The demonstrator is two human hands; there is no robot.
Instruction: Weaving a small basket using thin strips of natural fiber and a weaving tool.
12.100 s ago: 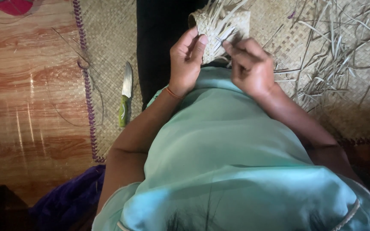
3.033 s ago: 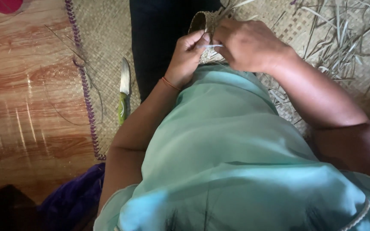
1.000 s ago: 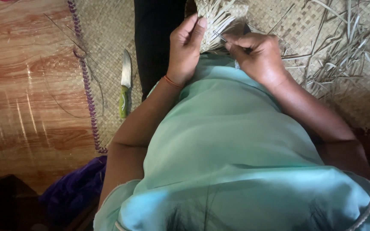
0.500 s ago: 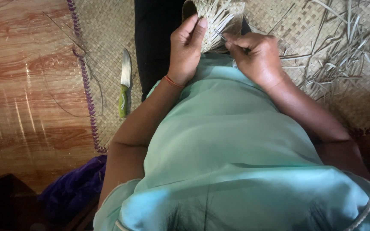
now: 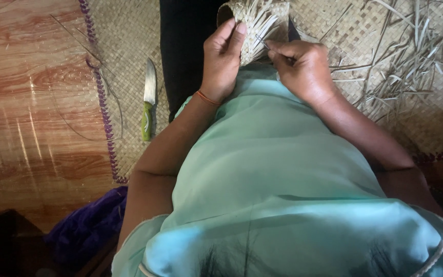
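Left hand (image 5: 222,64) is curled around the left side of a small woven basket (image 5: 256,23), thumb up against the loose strips sticking out of its rim – so it's gripping the basket. Right hand (image 5: 303,66) is closed too, fingertips pinching one thin strip (image 5: 262,42) right at the weave, touching the basket from the right. The basket sits at the far edge of the view, just past the person's mint-green top (image 5: 283,169).

Going outward – everything's on a woven mat (image 5: 129,61) with a purple stitched edge. A knife (image 5: 148,102) with a green handle lies on the mat to the left, well apart from the hands, blade pointing far. On the right there's a messy pile of loose dried strips (image 5: 411,56). Wooden floor (image 5: 32,87) further left, and a purple cloth (image 5: 85,225) near the bottom left.
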